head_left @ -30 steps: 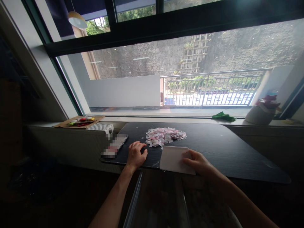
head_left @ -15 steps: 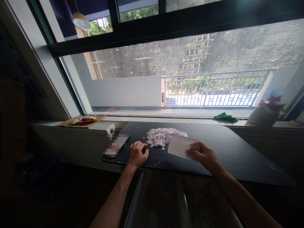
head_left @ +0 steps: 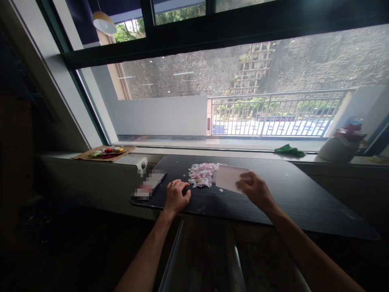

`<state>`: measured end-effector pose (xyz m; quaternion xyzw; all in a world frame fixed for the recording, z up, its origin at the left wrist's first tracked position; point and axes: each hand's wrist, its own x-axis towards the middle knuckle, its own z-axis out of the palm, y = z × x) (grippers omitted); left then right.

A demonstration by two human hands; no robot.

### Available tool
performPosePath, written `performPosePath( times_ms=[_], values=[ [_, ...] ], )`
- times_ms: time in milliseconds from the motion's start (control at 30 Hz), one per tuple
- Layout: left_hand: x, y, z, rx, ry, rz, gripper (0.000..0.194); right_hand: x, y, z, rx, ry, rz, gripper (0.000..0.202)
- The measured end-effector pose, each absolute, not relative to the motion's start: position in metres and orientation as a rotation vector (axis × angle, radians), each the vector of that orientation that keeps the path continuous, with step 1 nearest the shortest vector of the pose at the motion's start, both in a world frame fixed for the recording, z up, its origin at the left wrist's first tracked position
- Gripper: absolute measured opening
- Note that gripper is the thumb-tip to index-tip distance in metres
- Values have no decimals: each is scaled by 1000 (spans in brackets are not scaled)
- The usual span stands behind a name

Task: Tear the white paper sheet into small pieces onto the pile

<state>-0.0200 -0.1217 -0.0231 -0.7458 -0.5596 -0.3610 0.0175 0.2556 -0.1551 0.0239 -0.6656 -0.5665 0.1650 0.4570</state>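
Note:
A pile of small white and pink paper scraps lies on the dark table. My right hand pinches a pale, stiff-looking sheet of card by its right end. The card stands tilted at the pile's right side and hides part of it; whether it touches the scraps I cannot tell. My left hand rests on the table left of the pile, its fingers loosely bent and the thumb apart, with nothing in it. One loose scrap lies just below the card.
Left of my left hand is a flat, blurred-out object at the table's edge. Beyond it stand a white heater and a brown board with colourful items. A green cloth and a whitish sack sit on the windowsill.
My right hand has moved the card slightly up and away from me, along the pile's right side. A loose scrap now shows below the card. My left hand stays in place.

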Motion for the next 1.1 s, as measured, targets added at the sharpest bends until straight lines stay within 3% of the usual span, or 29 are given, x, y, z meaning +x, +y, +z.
performPosePath(
  times_ms=[567, 1100],
  values=[
    [-20, -121, -25, -2320, -1725, -1146, 20, 262, -160, 30, -1597, -1417, 526, 22],
    [-21, -121, -24, -2312, -1703, -1138, 20, 282, -172, 34, -1730, -1368, 396, 24]
  ],
)
